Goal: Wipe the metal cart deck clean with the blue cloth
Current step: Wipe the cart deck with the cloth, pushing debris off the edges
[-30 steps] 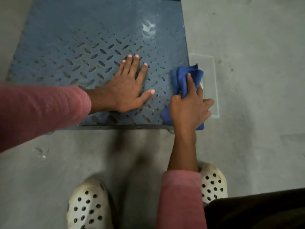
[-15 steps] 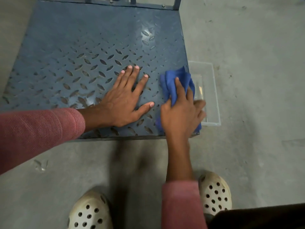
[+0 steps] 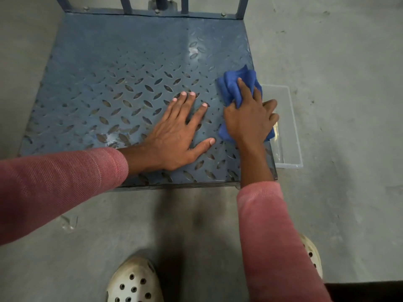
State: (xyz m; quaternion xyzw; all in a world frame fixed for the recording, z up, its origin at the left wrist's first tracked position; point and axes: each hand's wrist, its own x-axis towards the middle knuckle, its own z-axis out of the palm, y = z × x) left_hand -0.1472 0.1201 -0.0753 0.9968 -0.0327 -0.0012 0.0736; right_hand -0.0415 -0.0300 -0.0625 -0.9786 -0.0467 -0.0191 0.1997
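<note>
The blue-grey metal cart deck (image 3: 122, 62) with a raised diamond tread lies low on the floor in front of me. My right hand (image 3: 249, 119) presses a bunched blue cloth (image 3: 236, 82) onto the deck's right edge, fingers closed over it, with cloth showing ahead of and behind the hand. My left hand (image 3: 177, 132) lies flat on the deck just left of the cloth, fingers spread, holding nothing.
A clear plastic tray (image 3: 287, 127) sits on the concrete floor against the deck's right side. The cart's upright handle bars (image 3: 183, 5) rise at the far edge. My white perforated clogs (image 3: 135, 280) stand on the floor near the front edge.
My right hand and the cloth have slid along the deck's right edge, away from the front corner. The view has pulled back, showing the cart's far rail. The left hand stays planted.
</note>
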